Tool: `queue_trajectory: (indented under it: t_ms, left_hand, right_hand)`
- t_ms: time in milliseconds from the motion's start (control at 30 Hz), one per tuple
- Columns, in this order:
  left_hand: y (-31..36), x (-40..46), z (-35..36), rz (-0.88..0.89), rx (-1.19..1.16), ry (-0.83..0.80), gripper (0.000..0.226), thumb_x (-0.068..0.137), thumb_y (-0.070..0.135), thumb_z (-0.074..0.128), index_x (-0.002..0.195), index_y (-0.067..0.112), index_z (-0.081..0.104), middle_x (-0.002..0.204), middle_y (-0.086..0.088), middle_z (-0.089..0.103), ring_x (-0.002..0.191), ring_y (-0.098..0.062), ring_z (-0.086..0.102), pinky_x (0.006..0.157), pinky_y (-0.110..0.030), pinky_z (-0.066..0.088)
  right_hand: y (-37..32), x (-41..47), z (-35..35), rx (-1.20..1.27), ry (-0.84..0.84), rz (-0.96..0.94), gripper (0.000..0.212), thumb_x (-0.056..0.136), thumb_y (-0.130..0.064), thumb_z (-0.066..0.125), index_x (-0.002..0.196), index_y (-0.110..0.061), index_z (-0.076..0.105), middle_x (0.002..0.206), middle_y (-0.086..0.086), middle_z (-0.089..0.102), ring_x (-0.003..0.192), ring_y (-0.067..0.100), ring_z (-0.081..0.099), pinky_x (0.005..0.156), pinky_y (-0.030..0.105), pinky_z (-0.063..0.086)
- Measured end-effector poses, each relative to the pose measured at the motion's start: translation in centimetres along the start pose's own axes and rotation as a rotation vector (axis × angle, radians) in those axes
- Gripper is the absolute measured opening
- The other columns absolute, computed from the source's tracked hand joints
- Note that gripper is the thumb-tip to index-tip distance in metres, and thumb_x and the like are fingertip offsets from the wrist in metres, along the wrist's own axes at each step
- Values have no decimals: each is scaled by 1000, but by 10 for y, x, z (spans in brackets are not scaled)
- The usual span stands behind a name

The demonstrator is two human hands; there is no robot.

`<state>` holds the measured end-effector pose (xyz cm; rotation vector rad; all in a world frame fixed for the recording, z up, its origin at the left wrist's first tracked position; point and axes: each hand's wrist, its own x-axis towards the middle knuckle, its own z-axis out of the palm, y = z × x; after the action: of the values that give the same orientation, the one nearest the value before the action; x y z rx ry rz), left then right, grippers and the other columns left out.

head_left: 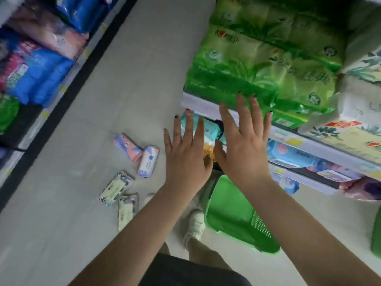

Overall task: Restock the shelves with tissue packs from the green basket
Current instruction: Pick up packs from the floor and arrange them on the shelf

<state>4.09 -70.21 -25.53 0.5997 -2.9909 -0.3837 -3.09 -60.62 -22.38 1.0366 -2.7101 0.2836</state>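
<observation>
Tissue packs (127,174) are lying scattered on the floor at left, seemingly awaiting shelving, well apart from the green basket (233,211) sitting near the person's feet. Left hand (185,159) and right hand (245,145) are reaching forward side by side, fingers spread wide and gripping nothing, the right's fingertips (240,98) approaching the green shelf packs (263,65), probably to straighten them.

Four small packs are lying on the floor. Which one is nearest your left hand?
The white-and-purple pack, the rightmost of the four, lies closest to the left hand. The pink-and-blue pack is just beyond it; the two pale floral packs lie lower left.
</observation>
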Motion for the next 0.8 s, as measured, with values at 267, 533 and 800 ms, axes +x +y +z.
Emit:
queue_trajectory:
  t_ms: [267, 533, 800]
  left_hand:
    - [-97, -75, 67, -284, -84, -219, 82, 81, 30, 63, 148, 11, 20, 156, -14, 11, 143, -37, 9, 112, -51, 2]
    - [-218, -140, 162, -446, 6, -404, 81, 80, 30, 62, 147, 9, 21, 155, -16, 13, 142, -38, 12, 113, -55, 9]
    - [-317, -161, 287, -500, 55, -523, 79, 84, 24, 58, 148, 7, 15, 156, -16, 8, 144, -35, 6, 114, -52, 3]
  right_hand:
    - [-87, -43, 100, 15, -224, -176, 69, 62, -15, 72, 128, -10, 53, 138, 20, 47, 131, 37, 28, 103, 67, 17]
    - [-155, -71, 225, -42, -470, -358, 73, 61, -20, 76, 130, -11, 52, 139, 18, 47, 131, 35, 37, 103, 65, 19]
    - [-186, -87, 360, -41, -769, -462, 69, 80, -18, 61, 143, -12, 33, 154, 16, 21, 143, 33, 14, 110, 62, 2]
